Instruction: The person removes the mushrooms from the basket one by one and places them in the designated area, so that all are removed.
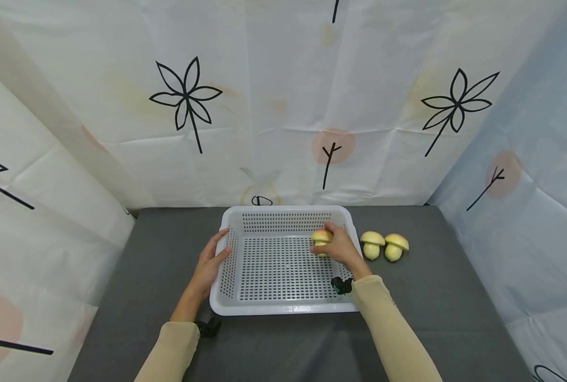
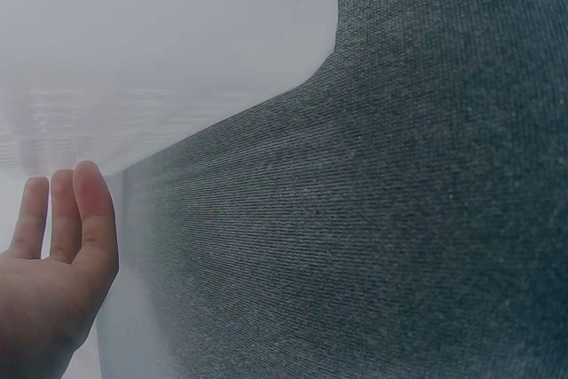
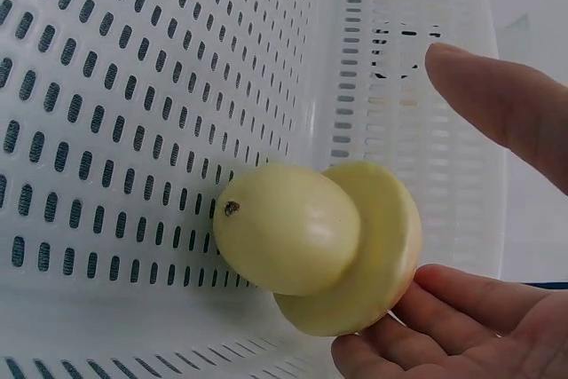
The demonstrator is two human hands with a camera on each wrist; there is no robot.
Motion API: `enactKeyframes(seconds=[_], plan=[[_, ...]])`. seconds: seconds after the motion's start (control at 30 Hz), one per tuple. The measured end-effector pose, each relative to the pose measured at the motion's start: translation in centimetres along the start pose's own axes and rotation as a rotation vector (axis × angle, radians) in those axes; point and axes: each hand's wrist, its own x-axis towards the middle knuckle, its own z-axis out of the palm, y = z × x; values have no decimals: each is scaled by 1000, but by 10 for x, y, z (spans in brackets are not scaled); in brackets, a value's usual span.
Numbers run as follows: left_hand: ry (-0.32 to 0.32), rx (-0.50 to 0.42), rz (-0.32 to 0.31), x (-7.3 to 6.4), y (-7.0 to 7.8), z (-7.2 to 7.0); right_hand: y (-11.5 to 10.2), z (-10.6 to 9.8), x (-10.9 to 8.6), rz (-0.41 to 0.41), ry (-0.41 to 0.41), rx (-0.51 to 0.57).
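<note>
A white plastic basket [image 1: 283, 309] with slotted walls and floor lies on the grey tabletop. At its left side my left hand [image 1: 207, 270] holds the rim, the thumb over the edge; in the left wrist view several fingers [image 2: 92, 210] lie along the outer wall. Inside the basket, near the right end, is a yellow toy mushroom [image 3: 288, 228], tipped on its side in the right wrist view. My right hand [image 1: 343, 249] is around it: the fingers touch its cap, while the thumb [image 3: 479, 95] stands apart from it.
Two more yellow mushrooms, one nearer [image 1: 371, 244] and one farther right [image 1: 396, 246], stand just outside the basket's right side on the grey tabletop [image 1: 431, 307]. White cloth [image 1: 274, 95] with plant drawings encloses the back and sides.
</note>
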Motion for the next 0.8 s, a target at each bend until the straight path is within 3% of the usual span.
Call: enactKeyframes(seconds=[0.57,0.8], plan=[[0,10,-12,0,0,0,5,7,4,-33,3,-259],[0,6,-13,-1,0,0,4,8,2,-44,-25,-296]])
